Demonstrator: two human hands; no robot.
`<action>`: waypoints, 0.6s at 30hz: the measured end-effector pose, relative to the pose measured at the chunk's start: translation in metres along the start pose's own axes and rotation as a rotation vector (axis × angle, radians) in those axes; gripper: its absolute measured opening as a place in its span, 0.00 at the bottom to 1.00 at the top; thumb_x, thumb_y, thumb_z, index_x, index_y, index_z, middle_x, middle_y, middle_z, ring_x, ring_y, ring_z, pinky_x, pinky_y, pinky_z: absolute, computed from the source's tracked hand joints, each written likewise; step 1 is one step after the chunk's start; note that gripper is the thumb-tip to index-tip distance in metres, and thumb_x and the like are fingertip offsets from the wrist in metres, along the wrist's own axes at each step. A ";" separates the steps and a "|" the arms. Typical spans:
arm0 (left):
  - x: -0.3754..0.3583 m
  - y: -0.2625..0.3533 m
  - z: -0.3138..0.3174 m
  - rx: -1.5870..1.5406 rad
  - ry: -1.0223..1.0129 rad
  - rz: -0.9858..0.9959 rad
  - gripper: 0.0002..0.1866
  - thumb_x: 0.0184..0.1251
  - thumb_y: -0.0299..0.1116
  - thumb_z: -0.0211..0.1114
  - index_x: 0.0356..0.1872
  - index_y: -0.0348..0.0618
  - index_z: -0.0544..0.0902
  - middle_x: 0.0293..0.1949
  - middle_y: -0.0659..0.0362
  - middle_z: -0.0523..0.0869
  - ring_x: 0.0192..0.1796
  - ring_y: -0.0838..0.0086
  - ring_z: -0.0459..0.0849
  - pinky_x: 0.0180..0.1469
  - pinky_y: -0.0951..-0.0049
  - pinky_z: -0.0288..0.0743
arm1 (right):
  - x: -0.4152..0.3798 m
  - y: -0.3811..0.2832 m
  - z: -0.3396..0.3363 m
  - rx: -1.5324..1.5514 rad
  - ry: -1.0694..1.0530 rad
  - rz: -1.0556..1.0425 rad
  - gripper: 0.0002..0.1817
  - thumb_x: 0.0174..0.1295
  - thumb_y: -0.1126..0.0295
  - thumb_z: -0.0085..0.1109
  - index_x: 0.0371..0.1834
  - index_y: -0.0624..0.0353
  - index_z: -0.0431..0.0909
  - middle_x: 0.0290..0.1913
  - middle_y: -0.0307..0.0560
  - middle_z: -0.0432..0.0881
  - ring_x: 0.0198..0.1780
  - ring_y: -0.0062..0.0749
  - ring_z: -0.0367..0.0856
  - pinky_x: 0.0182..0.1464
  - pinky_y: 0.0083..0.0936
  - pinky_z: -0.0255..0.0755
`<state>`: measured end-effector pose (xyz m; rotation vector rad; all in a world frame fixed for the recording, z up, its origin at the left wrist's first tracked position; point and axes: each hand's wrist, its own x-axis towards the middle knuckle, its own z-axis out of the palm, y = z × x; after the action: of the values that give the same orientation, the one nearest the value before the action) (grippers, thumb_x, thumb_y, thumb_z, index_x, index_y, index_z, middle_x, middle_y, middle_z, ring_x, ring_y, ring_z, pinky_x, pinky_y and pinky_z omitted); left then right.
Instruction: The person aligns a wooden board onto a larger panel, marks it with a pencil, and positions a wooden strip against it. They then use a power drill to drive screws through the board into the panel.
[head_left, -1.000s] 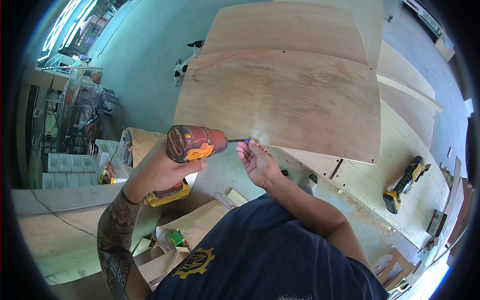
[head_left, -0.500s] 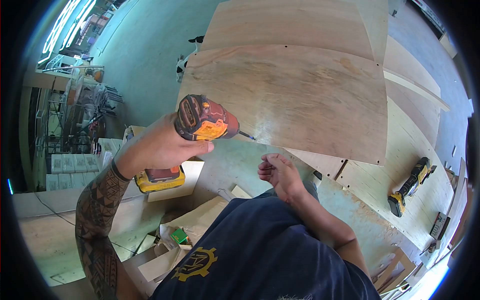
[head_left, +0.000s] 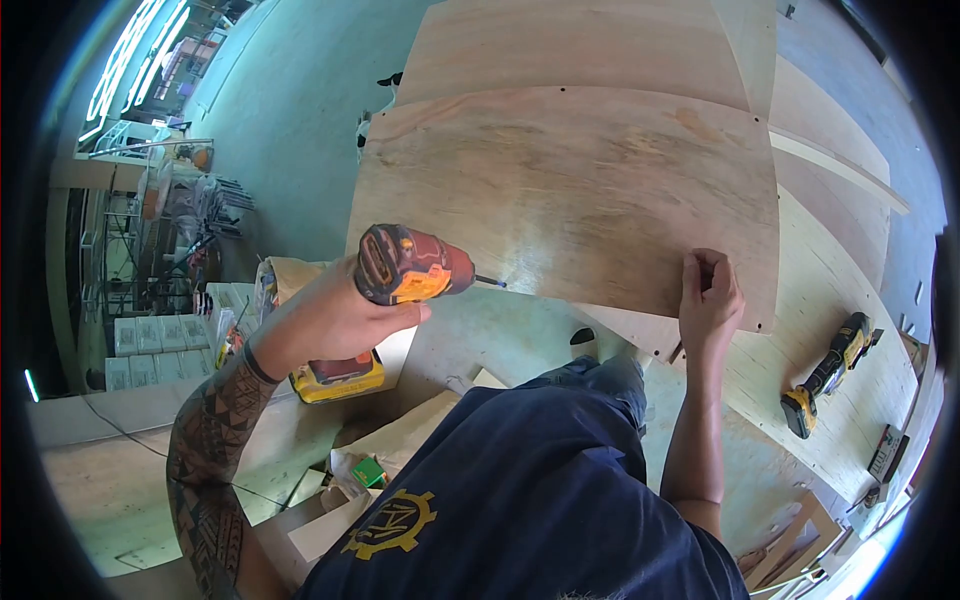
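Observation:
My left hand is closed round the grip of a red-and-black impact driver. Its yellow battery shows below my wrist, and its bit points right, with the tip overlapping the near edge of a plywood panel. Towards that panel's near right corner, my right hand is over the wood with its fingers curled and the fingertips drawn together. I cannot tell what, if anything, is between them. Small dark screw heads or holes dot the panel's edges.
Another plywood sheet lies beyond the panel. On the board to the right rest a yellow-and-black cordless tool and a small level-like block. Wood offcuts and a green box are at lower left; stacked white boxes stand farther left.
My right hand has moved right and forward, from in front of my body to over the panel's near right part. The driver in my left hand has dropped slightly in view.

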<state>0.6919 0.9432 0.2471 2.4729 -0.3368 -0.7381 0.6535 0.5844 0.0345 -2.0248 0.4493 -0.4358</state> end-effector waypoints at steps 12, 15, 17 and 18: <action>-0.035 -0.008 -0.005 -0.380 0.199 -0.089 0.14 0.74 0.38 0.73 0.48 0.38 0.84 0.31 0.65 0.85 0.23 0.86 0.79 0.26 0.79 0.74 | -0.024 -0.028 -0.026 0.101 -0.150 0.036 0.09 0.70 0.69 0.68 0.46 0.64 0.86 0.35 0.47 0.88 0.36 0.28 0.85 0.41 0.28 0.77; -0.040 -0.006 0.001 -0.469 0.274 -0.024 0.13 0.73 0.36 0.74 0.48 0.37 0.85 0.35 0.65 0.87 0.25 0.85 0.80 0.29 0.79 0.75 | -0.049 -0.047 -0.040 0.167 -0.348 0.090 0.10 0.71 0.69 0.67 0.49 0.65 0.86 0.37 0.46 0.90 0.40 0.25 0.87 0.45 0.25 0.79; -0.037 -0.003 0.012 -0.542 0.305 0.055 0.16 0.71 0.37 0.77 0.51 0.37 0.86 0.41 0.62 0.90 0.35 0.79 0.87 0.37 0.74 0.81 | -0.059 -0.045 -0.045 0.363 -0.622 0.171 0.17 0.75 0.64 0.63 0.58 0.65 0.83 0.46 0.50 0.89 0.50 0.29 0.87 0.53 0.28 0.79; -0.033 -0.002 0.023 -0.555 0.304 0.067 0.16 0.71 0.37 0.77 0.51 0.37 0.86 0.41 0.62 0.90 0.35 0.79 0.87 0.37 0.74 0.81 | -0.064 -0.046 -0.043 0.532 -0.726 0.209 0.21 0.77 0.60 0.61 0.62 0.65 0.81 0.50 0.54 0.88 0.55 0.31 0.86 0.57 0.31 0.78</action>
<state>0.6521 0.9474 0.2446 1.9906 -0.0817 -0.3537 0.5840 0.6039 0.0868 -1.4611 0.0702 0.2927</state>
